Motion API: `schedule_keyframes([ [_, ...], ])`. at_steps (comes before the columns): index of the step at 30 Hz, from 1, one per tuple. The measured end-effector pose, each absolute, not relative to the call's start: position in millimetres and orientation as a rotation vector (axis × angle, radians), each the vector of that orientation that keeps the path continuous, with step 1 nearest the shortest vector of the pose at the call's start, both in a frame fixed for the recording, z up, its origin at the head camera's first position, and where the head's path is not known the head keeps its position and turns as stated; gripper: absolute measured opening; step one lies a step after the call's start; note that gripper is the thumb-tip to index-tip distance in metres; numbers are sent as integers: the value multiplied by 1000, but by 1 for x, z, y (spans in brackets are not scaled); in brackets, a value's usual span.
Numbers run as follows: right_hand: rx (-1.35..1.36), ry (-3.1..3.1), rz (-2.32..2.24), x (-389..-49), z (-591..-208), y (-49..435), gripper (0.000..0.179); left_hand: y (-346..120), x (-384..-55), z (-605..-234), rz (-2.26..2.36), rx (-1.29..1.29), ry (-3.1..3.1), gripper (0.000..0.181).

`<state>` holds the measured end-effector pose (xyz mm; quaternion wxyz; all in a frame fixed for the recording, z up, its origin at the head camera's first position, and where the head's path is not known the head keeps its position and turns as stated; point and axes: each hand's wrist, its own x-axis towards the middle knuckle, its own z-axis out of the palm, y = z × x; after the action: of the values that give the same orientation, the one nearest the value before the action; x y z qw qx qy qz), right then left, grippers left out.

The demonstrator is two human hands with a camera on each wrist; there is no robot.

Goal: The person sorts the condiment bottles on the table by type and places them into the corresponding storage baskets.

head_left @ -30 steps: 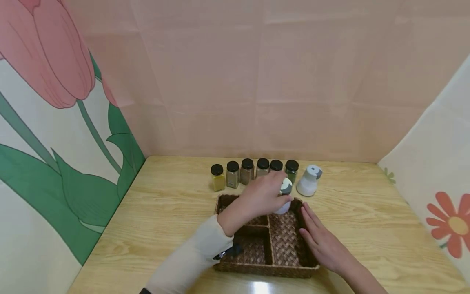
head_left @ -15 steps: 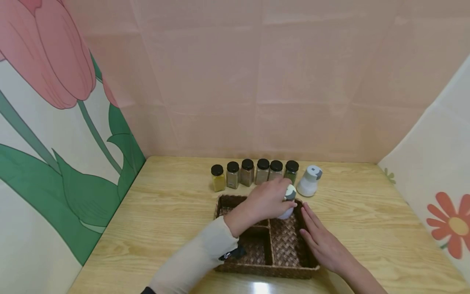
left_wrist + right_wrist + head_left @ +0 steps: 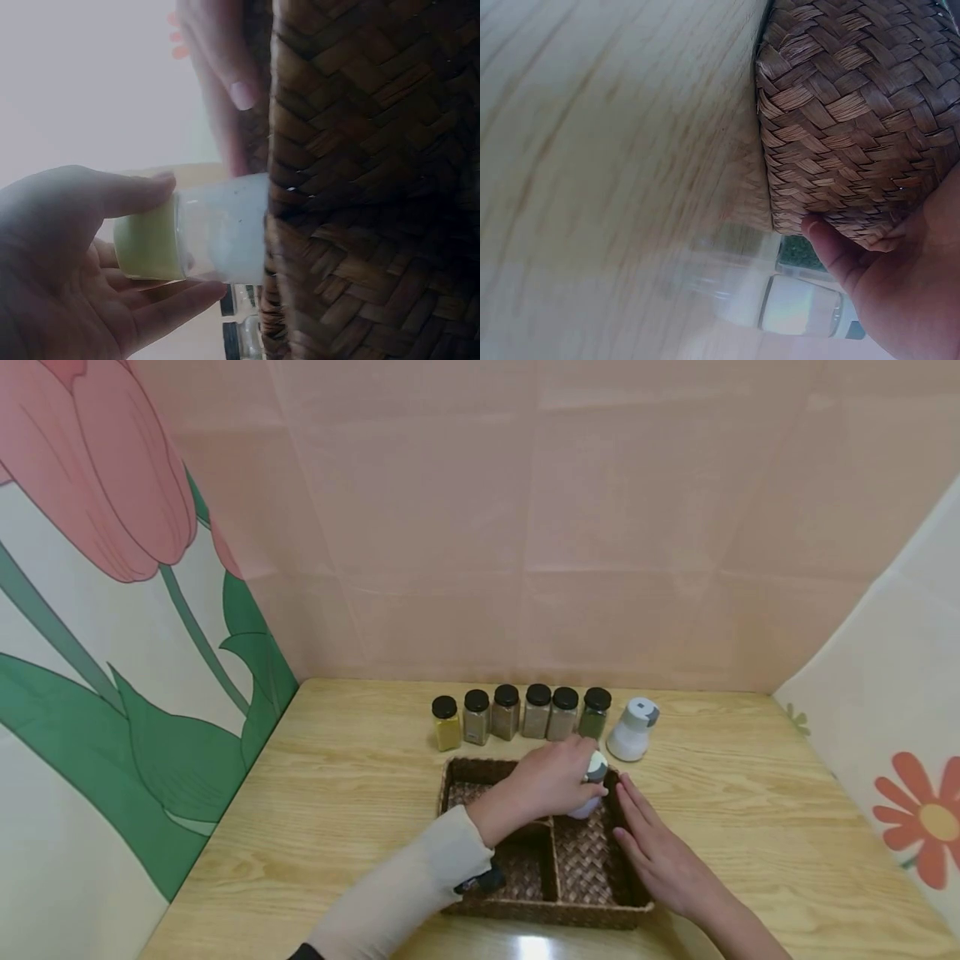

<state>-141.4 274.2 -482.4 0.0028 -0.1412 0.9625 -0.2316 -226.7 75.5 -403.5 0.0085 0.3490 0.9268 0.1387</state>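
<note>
My left hand (image 3: 543, 783) grips a seasoning shaker (image 3: 596, 767) by its cap, at the back of the right-hand compartment of a brown woven basket (image 3: 547, 911). In the left wrist view the shaker (image 3: 232, 232) has a pale cap and a clear body with white contents; its lower part is hidden behind the basket wall. Whether it touches the basket floor I cannot tell. My right hand (image 3: 660, 856) rests against the basket's right side with its fingers extended. Its thumb (image 3: 829, 240) touches the woven outer wall in the right wrist view.
Behind the basket stands a row of several black-lidded spice jars, from a yellow one (image 3: 447, 731) to a green one (image 3: 593, 718). A second white shaker (image 3: 628, 739) stands at the row's right end. Printed cloth hangs around the wooden table (image 3: 337, 777).
My left hand has moved slightly toward me and down with the shaker, deeper into the right compartment. My right hand and the basket have stayed in place.
</note>
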Motion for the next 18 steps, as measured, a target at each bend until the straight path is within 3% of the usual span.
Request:
schedule_keyframes([
  [18, -450, 3019, -742, -142, -484, 275, 64, 84, -232, -417, 384, 1119, 2853, 41],
])
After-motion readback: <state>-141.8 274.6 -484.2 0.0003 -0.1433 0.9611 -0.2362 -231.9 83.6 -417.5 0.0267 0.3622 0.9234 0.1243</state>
